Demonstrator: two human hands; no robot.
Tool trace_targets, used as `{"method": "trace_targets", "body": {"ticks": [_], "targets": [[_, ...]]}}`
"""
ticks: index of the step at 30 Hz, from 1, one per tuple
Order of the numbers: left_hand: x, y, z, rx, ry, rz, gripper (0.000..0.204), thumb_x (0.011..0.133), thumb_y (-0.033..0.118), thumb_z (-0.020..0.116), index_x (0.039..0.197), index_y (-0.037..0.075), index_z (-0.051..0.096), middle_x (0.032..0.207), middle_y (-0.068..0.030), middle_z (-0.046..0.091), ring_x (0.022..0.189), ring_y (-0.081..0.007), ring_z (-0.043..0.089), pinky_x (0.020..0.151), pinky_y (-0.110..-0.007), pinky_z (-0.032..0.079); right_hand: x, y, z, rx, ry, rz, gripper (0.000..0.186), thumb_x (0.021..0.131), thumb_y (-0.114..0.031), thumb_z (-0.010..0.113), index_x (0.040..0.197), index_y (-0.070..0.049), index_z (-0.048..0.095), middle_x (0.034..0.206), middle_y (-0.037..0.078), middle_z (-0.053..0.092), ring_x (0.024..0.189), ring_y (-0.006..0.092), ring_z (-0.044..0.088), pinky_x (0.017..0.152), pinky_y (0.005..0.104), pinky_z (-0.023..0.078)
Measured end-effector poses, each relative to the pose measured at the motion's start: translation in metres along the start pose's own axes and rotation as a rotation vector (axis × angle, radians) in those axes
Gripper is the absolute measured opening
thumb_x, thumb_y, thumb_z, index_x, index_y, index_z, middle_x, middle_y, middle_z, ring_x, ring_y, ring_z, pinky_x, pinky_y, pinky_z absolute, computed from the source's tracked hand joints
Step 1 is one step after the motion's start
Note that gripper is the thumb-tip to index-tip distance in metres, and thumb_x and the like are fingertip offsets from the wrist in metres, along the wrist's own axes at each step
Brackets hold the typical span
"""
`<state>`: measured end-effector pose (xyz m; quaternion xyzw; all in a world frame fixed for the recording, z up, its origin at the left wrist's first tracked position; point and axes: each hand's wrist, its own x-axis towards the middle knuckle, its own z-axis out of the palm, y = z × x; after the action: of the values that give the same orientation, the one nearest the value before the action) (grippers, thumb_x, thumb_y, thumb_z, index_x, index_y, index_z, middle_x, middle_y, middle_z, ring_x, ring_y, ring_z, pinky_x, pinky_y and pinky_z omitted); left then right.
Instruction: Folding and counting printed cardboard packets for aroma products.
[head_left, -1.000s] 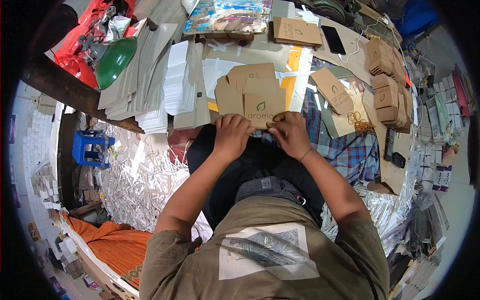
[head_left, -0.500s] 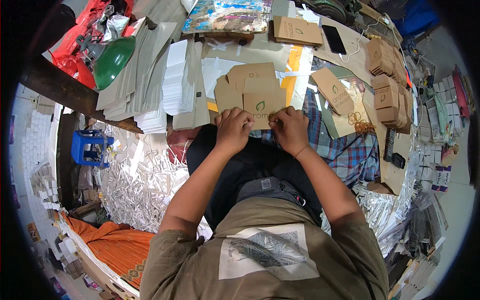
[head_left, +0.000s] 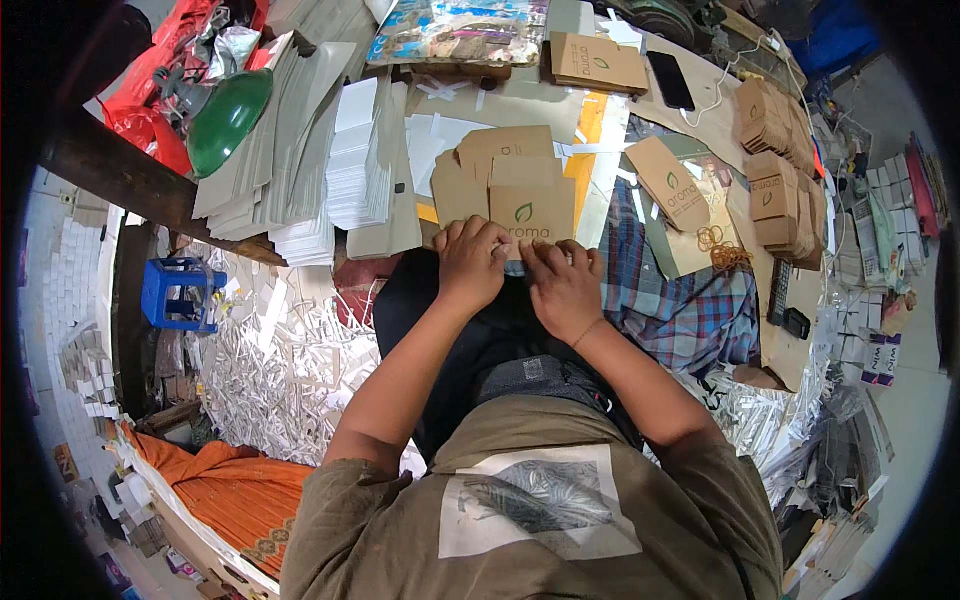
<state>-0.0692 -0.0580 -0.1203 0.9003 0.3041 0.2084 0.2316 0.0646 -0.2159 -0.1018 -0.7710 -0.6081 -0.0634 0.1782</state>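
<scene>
A flat brown cardboard packet [head_left: 524, 205] with a green leaf print lies in front of me, at the table's near edge. My left hand [head_left: 470, 262] is closed, with its thumb and curled fingers at the packet's near left corner. Close beside it, my right hand [head_left: 563, 290] pinches the near edge with bent fingers. Those fingers hide part of the edge. Under and behind the packet, other brown cardboard pieces [head_left: 458, 185] lie overlapped.
White card strips [head_left: 357, 155] and grey board sheets [head_left: 290, 130] are stacked left. To the right lie another brown packet [head_left: 665, 185], rubber bands [head_left: 728, 250] and bundled packets [head_left: 785, 200]. Farther back are a phone [head_left: 670, 80] and a brown packet stack [head_left: 598, 62].
My right hand has moved left along the packet's near edge, from its right corner toward my left hand. My left hand stays at its corner.
</scene>
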Motion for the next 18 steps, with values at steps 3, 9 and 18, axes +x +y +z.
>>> {"method": "trace_targets", "body": {"ticks": [3, 9, 18], "targets": [[0.000, -0.005, -0.001, -0.003, -0.014, -0.017, 0.016, 0.096, 0.020, 0.080, 0.110, 0.018, 0.073, 0.111, -0.0022, 0.068, 0.115, -0.0305, 0.061, 0.105, -0.048, 0.039, 0.018, -0.007, 0.001, 0.061, -0.011, 0.007, 0.043, 0.091, -0.020, 0.076, 0.134, -0.017, 0.077, 0.116, 0.004, 0.068, 0.117, 0.0319, 0.059, 0.103, 0.0501, 0.043], [0.003, -0.017, 0.010, -0.321, 0.072, -0.105, 0.033, 0.102, 0.017, 0.075, 0.131, 0.010, 0.061, 0.128, -0.0128, 0.064, 0.116, -0.0344, 0.062, 0.102, -0.049, 0.047, 0.014, 0.008, 0.014, 0.217, 0.076, -0.083, 0.015, 0.094, -0.008, 0.071, 0.109, -0.011, 0.071, 0.107, 0.009, 0.070, 0.103, 0.0350, 0.066, 0.085, 0.0470, 0.053], [0.018, -0.007, 0.005, -0.107, 0.125, -0.151, 0.062, 0.096, 0.018, 0.082, 0.151, 0.009, 0.054, 0.146, -0.0172, 0.055, 0.142, -0.0394, 0.055, 0.110, -0.051, 0.051, 0.038, 0.177, -0.022, 1.424, 0.783, 0.993, 0.020, 0.105, -0.010, 0.073, 0.121, -0.004, 0.062, 0.097, 0.005, 0.069, 0.073, 0.0168, 0.063, 0.061, 0.0343, 0.055]]}}
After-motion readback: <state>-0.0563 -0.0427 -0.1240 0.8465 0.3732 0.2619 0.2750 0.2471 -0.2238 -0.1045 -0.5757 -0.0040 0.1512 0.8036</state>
